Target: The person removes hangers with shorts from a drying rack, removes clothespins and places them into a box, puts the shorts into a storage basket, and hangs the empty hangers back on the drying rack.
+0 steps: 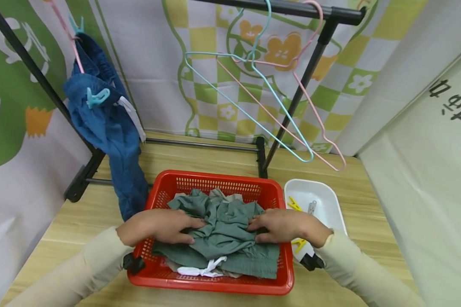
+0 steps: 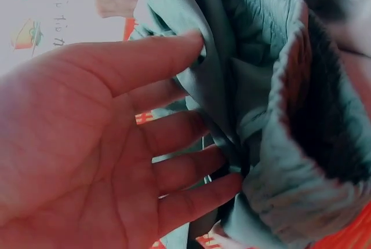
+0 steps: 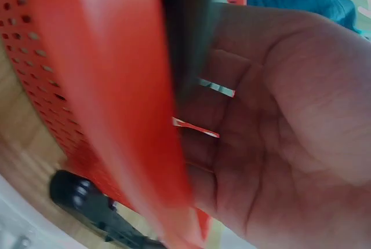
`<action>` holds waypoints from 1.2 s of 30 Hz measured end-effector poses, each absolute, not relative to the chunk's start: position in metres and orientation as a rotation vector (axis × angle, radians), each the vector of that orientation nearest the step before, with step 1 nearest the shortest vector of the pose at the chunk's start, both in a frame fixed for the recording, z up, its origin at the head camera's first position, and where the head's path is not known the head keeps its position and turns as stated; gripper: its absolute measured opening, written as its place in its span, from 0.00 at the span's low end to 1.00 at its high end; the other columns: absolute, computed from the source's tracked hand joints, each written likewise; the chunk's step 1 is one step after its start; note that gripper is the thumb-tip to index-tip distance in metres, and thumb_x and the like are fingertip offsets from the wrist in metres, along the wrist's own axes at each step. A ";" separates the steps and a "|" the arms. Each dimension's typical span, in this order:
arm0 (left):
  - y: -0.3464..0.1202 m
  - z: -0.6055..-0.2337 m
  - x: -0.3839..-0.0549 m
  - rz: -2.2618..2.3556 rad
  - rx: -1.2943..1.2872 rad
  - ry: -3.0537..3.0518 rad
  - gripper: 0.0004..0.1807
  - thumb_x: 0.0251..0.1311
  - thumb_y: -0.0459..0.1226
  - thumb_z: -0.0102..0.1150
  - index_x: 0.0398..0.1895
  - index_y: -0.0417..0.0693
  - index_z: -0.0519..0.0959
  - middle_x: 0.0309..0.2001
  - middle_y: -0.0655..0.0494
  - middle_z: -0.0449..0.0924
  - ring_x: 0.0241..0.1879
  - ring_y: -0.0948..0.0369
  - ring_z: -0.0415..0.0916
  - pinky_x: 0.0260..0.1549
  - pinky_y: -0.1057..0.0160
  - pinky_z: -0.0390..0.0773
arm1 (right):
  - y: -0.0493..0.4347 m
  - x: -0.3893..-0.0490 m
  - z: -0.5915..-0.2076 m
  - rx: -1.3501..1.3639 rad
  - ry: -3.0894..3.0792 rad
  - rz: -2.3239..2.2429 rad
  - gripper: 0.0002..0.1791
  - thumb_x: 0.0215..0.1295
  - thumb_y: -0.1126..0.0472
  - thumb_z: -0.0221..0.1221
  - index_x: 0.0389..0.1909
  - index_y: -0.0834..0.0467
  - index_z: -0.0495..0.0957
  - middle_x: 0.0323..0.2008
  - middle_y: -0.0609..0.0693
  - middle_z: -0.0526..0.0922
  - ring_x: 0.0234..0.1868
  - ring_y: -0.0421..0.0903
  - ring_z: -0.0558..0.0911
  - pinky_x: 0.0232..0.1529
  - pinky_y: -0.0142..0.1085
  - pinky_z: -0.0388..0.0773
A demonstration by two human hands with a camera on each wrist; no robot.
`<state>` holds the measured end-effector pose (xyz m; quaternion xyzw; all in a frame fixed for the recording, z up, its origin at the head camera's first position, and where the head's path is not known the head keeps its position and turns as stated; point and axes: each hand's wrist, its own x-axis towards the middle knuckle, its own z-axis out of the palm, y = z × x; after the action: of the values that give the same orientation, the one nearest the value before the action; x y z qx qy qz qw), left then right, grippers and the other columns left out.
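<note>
A grey-green garment [image 1: 224,224] lies bunched in a red plastic basket [image 1: 211,286], on top of other cloth. Its gathered elastic waistband [image 2: 284,92] shows in the left wrist view. My left hand [image 1: 169,226] touches the garment's left side, fingers extended and spread, thumb apart on the cloth. At the right side, my right hand [image 1: 282,224] reaches over the basket rim, fingers fairly straight against the fabric. The basket wall and cloth hide its fingertips in the right wrist view. A white tie [image 1: 203,270] lies at the front of the pile.
A white tray [image 1: 316,187] with yellow clothespins [image 1: 294,204] stands right of the basket. Behind is a black rack [image 1: 307,76] with a blue hanger [image 1: 276,96] and a pink hanger [image 1: 311,100]. Blue jeans [image 1: 113,123] hang at left, held by blue clips [image 1: 97,97].
</note>
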<state>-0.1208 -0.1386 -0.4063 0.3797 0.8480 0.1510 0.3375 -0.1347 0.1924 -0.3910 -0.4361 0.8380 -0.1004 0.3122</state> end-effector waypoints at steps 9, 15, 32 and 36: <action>-0.154 -0.386 -0.106 0.595 1.050 2.377 0.26 0.75 0.46 0.58 0.70 0.44 0.75 0.64 0.51 0.79 0.63 0.55 0.76 0.61 0.48 0.75 | 0.188 -0.140 -0.364 -1.214 2.326 -0.406 0.19 0.75 0.55 0.62 0.62 0.54 0.82 0.56 0.45 0.84 0.50 0.37 0.83 0.53 0.40 0.82; -0.175 -0.387 -0.077 0.858 0.942 2.589 0.26 0.77 0.48 0.54 0.70 0.44 0.76 0.65 0.52 0.78 0.64 0.52 0.76 0.60 0.44 0.75 | 0.166 -0.140 -0.340 -1.340 2.568 -0.586 0.16 0.78 0.53 0.59 0.57 0.55 0.86 0.52 0.44 0.87 0.49 0.38 0.85 0.51 0.42 0.83; -0.187 -0.438 -0.034 1.247 0.488 2.960 0.24 0.76 0.33 0.55 0.73 0.39 0.71 0.75 0.44 0.64 0.75 0.44 0.57 0.70 0.47 0.60 | 0.031 -0.149 -0.292 -1.445 2.433 -1.340 0.21 0.79 0.55 0.56 0.65 0.62 0.78 0.58 0.50 0.83 0.55 0.35 0.81 0.49 0.27 0.80; -0.186 -0.449 -0.035 1.270 0.462 3.045 0.25 0.76 0.32 0.54 0.73 0.38 0.70 0.76 0.43 0.62 0.76 0.42 0.55 0.73 0.63 0.51 | 0.000 -0.152 -0.284 -1.422 2.387 -1.416 0.22 0.80 0.55 0.55 0.67 0.63 0.75 0.60 0.51 0.82 0.55 0.36 0.79 0.50 0.26 0.78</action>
<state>-0.0348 -0.1864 -0.4486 0.1380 0.9099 0.3796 -0.0949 -0.1515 -0.0002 -0.2843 -0.4559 0.7655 -0.4540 0.0114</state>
